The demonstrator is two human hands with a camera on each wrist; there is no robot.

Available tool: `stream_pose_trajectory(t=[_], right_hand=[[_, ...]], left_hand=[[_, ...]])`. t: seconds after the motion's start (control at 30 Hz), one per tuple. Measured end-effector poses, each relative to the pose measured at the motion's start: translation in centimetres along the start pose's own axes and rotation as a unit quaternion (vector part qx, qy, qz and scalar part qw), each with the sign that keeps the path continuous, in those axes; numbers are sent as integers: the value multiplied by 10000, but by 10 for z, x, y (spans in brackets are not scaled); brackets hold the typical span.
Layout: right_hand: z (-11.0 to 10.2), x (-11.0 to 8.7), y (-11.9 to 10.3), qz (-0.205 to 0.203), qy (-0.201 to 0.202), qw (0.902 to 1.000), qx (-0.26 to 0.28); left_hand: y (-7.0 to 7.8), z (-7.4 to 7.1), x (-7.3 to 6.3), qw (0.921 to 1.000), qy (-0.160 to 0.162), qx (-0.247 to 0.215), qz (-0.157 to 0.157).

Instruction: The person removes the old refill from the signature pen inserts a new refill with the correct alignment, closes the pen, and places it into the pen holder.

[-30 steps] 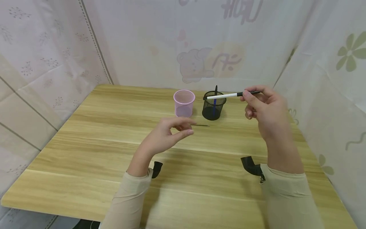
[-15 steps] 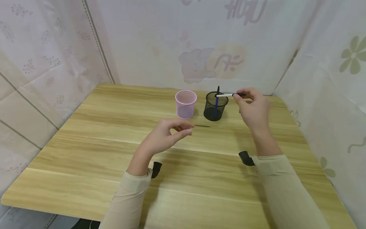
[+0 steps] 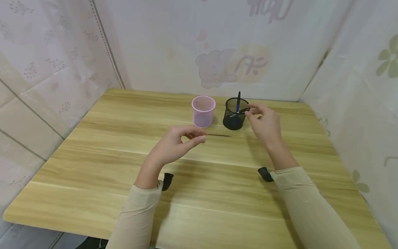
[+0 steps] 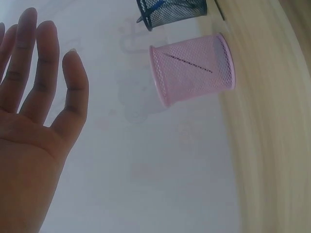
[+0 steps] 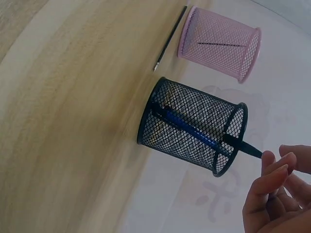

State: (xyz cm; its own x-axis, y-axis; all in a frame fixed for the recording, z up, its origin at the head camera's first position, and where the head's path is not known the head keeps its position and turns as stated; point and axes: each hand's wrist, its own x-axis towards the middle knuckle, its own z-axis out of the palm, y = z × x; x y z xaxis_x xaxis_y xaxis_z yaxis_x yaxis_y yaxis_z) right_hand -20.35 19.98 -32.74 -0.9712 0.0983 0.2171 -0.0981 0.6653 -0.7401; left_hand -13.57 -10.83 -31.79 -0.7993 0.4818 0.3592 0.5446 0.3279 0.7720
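My right hand (image 3: 264, 122) is at the mouth of the black mesh pen cup (image 3: 230, 121). Between thumb and fingertips it pinches the black end of a white pen (image 3: 237, 112), whose other end slants down into the cup. A blue pen (image 5: 189, 128) with a black end stands in the same cup, that end sticking out over the rim. My left hand (image 3: 175, 145) hovers over the table, fingers loosely bent and holding nothing. Just beyond its fingertips a thin black stick with a pale tip (image 5: 169, 41) lies on the wood.
Left of the black cup stands a pink mesh cup (image 3: 202, 117). Both are toward the back of the wooden table (image 3: 93, 145). Behind it and along the sides hang pale printed curtains (image 3: 155, 52). Black wrist pieces (image 3: 265, 174) stick out at the sleeves.
My right hand has moved left and forward to the black cup, bringing the white pen from above the rim down into its mouth. The left hand has hardly shifted.
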Motion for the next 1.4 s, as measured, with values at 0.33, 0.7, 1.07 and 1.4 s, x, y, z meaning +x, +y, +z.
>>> stream_pose_trajectory(t=[0.33, 0.7, 1.07, 1.4], right_hand=[[-2, -7, -9, -132, 71, 9999, 28], [14, -18, -5, -774, 50, 9966, 291], [-11, -43, 0, 157, -428, 9989, 146], [-29, -59, -15, 457, -1152, 9923, 34]], left_hand=[[2, 0, 3, 9999, -55, 82, -30], [-3, 6, 2, 9993, -142, 307, -139], [-6, 9, 9, 9947, -141, 949, -359], [-4, 11, 29, 9811, -39, 1864, -527]])
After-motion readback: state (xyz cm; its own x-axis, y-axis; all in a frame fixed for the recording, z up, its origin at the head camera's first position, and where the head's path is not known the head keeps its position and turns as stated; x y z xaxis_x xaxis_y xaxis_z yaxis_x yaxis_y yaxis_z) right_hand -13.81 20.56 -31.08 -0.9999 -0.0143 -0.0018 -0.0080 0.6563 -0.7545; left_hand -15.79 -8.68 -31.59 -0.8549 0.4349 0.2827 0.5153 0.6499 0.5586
